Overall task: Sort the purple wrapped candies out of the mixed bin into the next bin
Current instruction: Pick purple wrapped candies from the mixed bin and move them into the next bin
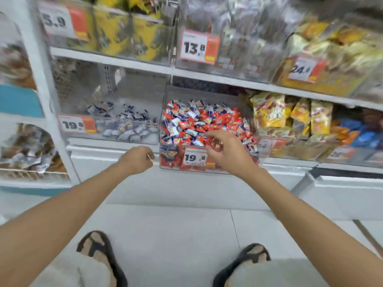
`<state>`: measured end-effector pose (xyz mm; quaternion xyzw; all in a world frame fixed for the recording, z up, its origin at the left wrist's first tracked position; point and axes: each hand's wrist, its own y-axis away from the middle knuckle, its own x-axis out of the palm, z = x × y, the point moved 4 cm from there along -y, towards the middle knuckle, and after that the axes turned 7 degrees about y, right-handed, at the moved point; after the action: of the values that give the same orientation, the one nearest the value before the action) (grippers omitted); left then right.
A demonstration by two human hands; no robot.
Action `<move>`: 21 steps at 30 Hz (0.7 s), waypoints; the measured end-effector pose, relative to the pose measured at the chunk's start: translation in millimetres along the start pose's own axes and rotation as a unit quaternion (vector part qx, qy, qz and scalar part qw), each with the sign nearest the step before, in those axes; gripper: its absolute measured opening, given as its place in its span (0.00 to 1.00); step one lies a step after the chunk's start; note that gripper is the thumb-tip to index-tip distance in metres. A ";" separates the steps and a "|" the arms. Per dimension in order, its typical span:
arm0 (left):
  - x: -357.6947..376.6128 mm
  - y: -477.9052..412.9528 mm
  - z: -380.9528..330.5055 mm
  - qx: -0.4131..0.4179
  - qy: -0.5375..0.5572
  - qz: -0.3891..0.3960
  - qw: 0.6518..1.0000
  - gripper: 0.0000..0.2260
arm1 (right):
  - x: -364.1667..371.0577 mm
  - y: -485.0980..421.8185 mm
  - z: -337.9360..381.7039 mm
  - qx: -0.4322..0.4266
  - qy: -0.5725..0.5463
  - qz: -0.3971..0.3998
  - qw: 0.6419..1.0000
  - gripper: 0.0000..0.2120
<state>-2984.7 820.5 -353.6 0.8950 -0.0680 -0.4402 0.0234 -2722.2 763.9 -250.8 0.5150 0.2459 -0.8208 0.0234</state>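
Fingers point(213, 134) of the right hand point(226, 150) are spread above the mixed bin point(172, 157) at frame centre, nothing gripped; the left hand point(137, 159) is curled, content unclear. Purple candies point(175, 129) there, judged light and slippery, should be pinched by wrapper ends.

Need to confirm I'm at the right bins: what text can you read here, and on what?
"19.8": left tag on the purple candy bin.
"19.8": front tag on the mixed bin.
"5.9": upper left tag, maybe cut off.
"13.8": upper middle tag.
"24.8": upper right tag.
Candy wrappers, snack bags, lower right tags: too blurred.
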 end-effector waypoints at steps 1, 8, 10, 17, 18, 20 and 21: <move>-20.4 -1.0 -13.7 0.005 -0.007 -0.026 1.000 0.10 | -18.4 -15.0 -1.9 0.015 0.000 -0.034 0.999 0.15; -94.8 -27.8 -89.3 0.076 0.014 -0.098 0.992 0.07 | -60.4 -71.3 -76.9 0.201 0.029 0.069 0.977 0.14; -94.2 -47.0 -105.9 0.106 0.025 -0.086 0.990 0.06 | -54.3 -78.9 -86.9 0.192 0.038 0.124 0.973 0.16; -63.9 -142.3 -157.4 0.175 -0.012 -0.044 0.983 0.11 | -24.8 -160.3 -97.5 0.085 0.059 0.136 0.985 0.16; -58.1 -158.5 -160.2 0.170 -0.021 -0.034 0.985 0.13 | -17.4 -172.2 -104.8 0.078 0.064 0.139 0.985 0.17; -46.7 -189.1 -161.1 0.150 -0.043 -0.011 0.988 0.18 | -3.6 -190.7 -119.5 0.080 0.056 0.144 0.985 0.18; -40.8 -201.4 -160.1 0.143 -0.052 0.005 0.988 0.21 | 2.5 -197.3 -126.1 0.084 0.051 0.147 0.984 0.19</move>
<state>-2862.3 1022.7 -244.2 0.8649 -0.1354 -0.4715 -0.1062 -2675.7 991.6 -222.0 0.5872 0.0982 -0.7986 0.0881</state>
